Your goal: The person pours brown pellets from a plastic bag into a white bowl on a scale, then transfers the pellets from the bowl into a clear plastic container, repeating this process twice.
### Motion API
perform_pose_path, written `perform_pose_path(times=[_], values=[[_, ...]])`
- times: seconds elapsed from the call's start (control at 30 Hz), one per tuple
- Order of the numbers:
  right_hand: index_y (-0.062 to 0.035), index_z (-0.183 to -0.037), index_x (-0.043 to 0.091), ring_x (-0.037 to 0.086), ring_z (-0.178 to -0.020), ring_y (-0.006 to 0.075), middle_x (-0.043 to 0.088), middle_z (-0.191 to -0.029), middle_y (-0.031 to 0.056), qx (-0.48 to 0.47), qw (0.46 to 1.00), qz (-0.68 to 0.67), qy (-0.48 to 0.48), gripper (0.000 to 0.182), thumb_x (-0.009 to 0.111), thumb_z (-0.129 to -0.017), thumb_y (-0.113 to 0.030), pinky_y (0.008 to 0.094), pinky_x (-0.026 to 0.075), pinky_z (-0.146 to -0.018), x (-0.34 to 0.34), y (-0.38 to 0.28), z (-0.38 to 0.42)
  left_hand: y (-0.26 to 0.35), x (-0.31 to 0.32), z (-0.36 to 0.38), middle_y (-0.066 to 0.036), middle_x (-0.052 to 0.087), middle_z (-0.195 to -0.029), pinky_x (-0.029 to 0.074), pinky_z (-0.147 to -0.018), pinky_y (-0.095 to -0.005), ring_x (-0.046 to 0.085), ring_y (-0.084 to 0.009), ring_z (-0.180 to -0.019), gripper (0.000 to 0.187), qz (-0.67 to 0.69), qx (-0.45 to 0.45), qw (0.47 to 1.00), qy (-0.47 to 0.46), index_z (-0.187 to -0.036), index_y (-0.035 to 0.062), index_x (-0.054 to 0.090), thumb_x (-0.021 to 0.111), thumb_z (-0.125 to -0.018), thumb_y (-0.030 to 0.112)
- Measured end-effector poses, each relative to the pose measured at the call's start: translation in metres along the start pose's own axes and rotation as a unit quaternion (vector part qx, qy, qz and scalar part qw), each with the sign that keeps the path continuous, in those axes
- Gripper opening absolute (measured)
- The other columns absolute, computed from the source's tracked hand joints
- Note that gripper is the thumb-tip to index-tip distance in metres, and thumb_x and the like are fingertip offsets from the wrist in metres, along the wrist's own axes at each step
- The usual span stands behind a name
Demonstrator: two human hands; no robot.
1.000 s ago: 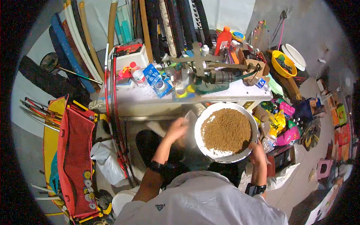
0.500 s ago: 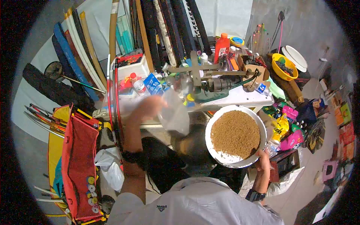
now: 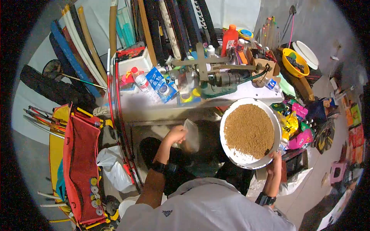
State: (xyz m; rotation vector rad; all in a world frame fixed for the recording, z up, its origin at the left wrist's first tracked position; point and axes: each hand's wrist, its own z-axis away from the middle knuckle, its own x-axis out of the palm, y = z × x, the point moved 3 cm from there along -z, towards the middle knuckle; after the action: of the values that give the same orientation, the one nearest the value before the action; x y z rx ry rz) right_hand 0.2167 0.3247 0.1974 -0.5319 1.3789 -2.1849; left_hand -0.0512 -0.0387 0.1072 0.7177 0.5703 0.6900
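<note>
My right hand [image 3: 275, 159] grips the near right rim of a white enamel basin [image 3: 248, 164] with a dark edge. Brown pellets [image 3: 250, 129] fill much of the basin, leaving white bottom showing at the near side. My left hand [image 3: 177, 134] is closed on a translucent plastic container [image 3: 192, 136], which is smeared by motion. It hangs above my lap, left of the basin and apart from it. Whether the container is a cup or a bag, and what it holds, I cannot make out.
A cluttered white table [image 3: 135, 102] stands ahead, with a blue packet [image 3: 162, 85], a red-capped bottle [image 3: 140, 80] and a metal winding device [image 3: 223, 82]. Red rods [image 3: 119, 119] lean at left beside a red bag [image 3: 83, 165]. Colourful packets [image 3: 293, 123] lie right of the basin.
My left hand has come down and to the right, from over the table edge to above my lap, with the translucent container. The basin has shifted slightly right and up, still held.
</note>
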Motion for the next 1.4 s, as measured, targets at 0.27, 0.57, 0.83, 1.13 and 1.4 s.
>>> perform_pose_path(times=[0.27, 0.57, 0.83, 1.13, 1.4], values=[[-0.0072, -0.085, 0.049, 0.048, -0.068, 0.0181, 0.048, -0.075, 0.0023, 0.028, 0.991, -0.129, -0.032, 0.023, 0.052, -0.063, -0.013, 0.0314, 0.042, -0.062, 0.007, 0.006, -0.018, 0.051, -0.041, 0.054, -0.009, 0.060, -0.065, 0.043, -0.047, -0.0301, 0.054, -0.0150, -0.050, 0.018, -0.017, 0.197, 0.950, 0.243, -0.093, 0.0016, 0.060, 0.049, -0.082, 0.011], [-0.0085, -0.084, 0.049, 0.049, -0.069, 0.0199, 0.048, -0.076, 0.0035, 0.048, 0.992, -0.117, 0.002, 0.023, 0.055, -0.063, -0.017, 0.0355, 0.044, -0.065, 0.012, 0.003, -0.020, 0.003, -0.002, -0.012, -0.015, 0.065, -0.084, 0.050, -0.064, -0.0432, 0.064, -0.0292, -0.082, 0.020, -0.452, 0.040, 0.846, 0.279, -0.092, 0.0085, 0.064, 0.054, -0.078, 0.019], [-0.0087, -0.083, 0.048, 0.048, -0.066, 0.0154, 0.047, -0.073, 0.0003, 0.041, 0.994, -0.105, -0.009, 0.018, 0.051, -0.065, -0.009, 0.0299, 0.042, -0.059, 0.019, -0.002, -0.018, -0.038, 0.048, -0.065, -0.022, 0.063, -0.092, 0.050, -0.072, -0.0457, 0.063, -0.0352, -0.082, 0.035, -0.318, 0.012, 0.936, 0.151, -0.104, 0.0066, 0.063, 0.059, -0.076, 0.027], [-0.0072, -0.088, 0.050, 0.046, -0.068, 0.0163, 0.045, -0.076, 0.0008, 0.067, 0.994, -0.086, 0.029, 0.024, 0.050, -0.064, -0.011, 0.0303, 0.042, -0.061, 0.022, 0.004, -0.036, -0.038, 0.043, -0.125, -0.026, 0.052, -0.118, 0.041, -0.092, -0.0461, 0.049, -0.0387, -0.111, 0.049, -0.315, 0.015, 0.949, -0.015, -0.119, -0.0046, 0.051, 0.053, -0.082, 0.027], [-0.0062, -0.092, 0.050, 0.047, -0.068, 0.0165, 0.046, -0.077, 0.0011, 0.092, 0.994, -0.055, 0.032, 0.028, 0.049, -0.064, -0.010, 0.0297, 0.043, -0.062, 0.024, 0.005, -0.064, -0.093, 0.086, -0.151, -0.018, 0.052, -0.114, 0.042, -0.086, -0.0413, 0.052, -0.0283, -0.102, 0.040, 0.056, 0.091, 0.991, -0.077, -0.117, 0.0014, 0.050, 0.049, -0.085, 0.026]])
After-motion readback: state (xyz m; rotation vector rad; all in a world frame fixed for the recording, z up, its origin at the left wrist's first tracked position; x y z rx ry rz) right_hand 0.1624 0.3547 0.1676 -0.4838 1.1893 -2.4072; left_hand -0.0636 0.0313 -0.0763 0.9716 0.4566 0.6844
